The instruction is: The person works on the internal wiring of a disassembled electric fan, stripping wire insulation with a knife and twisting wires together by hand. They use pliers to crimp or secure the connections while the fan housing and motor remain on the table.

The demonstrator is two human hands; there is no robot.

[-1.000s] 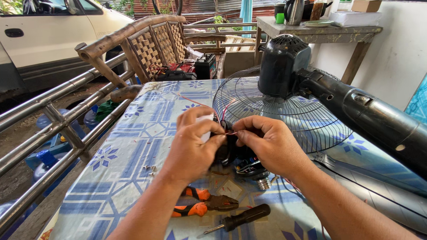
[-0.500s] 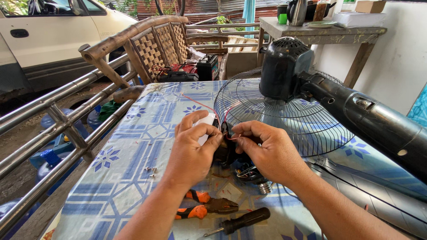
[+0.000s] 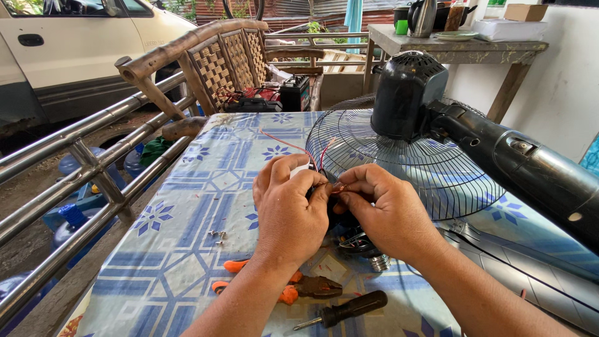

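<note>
Fingers of both hands pinched tight on thin wires at mid-table. Left hand: thumb and forefinger closed narrow on the wire ends, with a small white part showing just above the knuckles. Right hand: fingertips meeting the left's, nipped on a bared copper-coloured end. Neither hand open at all; no gap between the pads that I can see.

Change over the last second: slight. Hands have stayed in the same spot over the table, fingertips drawn a little closer together, the head camera moved in somewhat. Reads as fine work on the wire ends continuing, a twist or a join, though which I cannot tell.

Wires: red and pale strands run from the pinch up toward the fan grille, which lies flat on the table. Fan motor and black pole sit over the grille to the right. Under the right hand, a dark small part with a spring-like end, partly hidden.

Near the person's wrists: orange-handled pliers and a black screwdriver, both lying untouched. Few loose screws left of the left hand. Wicker chair and metal rail beyond the table.
</note>
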